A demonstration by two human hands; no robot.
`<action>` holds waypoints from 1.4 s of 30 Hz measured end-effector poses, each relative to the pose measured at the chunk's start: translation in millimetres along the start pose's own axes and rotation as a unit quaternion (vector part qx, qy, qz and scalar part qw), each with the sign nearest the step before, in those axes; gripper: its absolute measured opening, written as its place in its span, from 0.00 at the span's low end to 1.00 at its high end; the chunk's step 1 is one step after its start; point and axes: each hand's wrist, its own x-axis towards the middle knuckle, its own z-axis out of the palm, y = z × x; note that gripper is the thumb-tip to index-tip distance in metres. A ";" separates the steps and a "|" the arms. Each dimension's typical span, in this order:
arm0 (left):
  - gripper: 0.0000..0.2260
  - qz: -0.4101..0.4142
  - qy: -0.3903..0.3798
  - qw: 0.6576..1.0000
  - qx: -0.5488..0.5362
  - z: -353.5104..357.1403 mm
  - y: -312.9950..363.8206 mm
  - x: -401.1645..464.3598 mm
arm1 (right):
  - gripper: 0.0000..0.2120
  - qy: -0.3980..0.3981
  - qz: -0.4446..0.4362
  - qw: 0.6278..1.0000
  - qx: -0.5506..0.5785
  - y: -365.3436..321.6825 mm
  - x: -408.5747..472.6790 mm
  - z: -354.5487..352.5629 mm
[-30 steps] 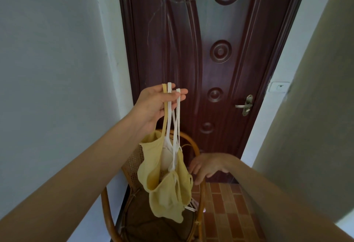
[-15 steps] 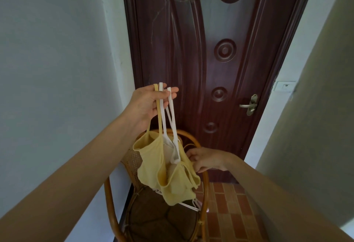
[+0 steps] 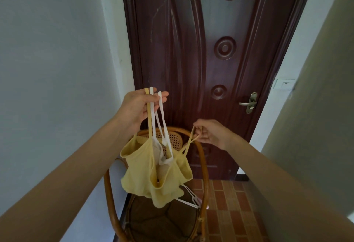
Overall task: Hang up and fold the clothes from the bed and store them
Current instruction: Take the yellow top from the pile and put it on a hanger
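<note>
Right fingers (image 3: pixel 199 134) now pinching yellow strap (image 3: pixel 188 143) — lifted, left hand (image 3: pixel 138 108) unchanged

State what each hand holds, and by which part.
The left hand holds the yellow top and a white garment by their straps, looped over its fingers. The right hand pinches the yellow top's other strap.

Pale yellow top (image 3: pixel 141 172) with white straps (image 3: pixel 156 111), dark red-brown door (image 3: pixel 191 50), terracotta brick-patterned floor (image 3: pixel 229 203).
</note>
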 end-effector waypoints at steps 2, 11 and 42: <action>0.10 -0.008 0.000 1.000 0.006 -2.2 -4.2 0.7 | 0.09 -0.009 -0.011 0.997 0.074 -11.6 -1.7 -1.2; 0.14 -0.023 -0.021 0.999 0.041 3.2 -26.4 -3.6 | 0.11 -0.073 -0.090 0.974 0.193 -50.2 -23.3 10.2; 0.11 -0.087 -0.063 0.994 -0.009 -32.8 -87.1 -16.1 | 0.11 -0.143 -0.045 0.986 -0.077 -1.1 -23.2 73.0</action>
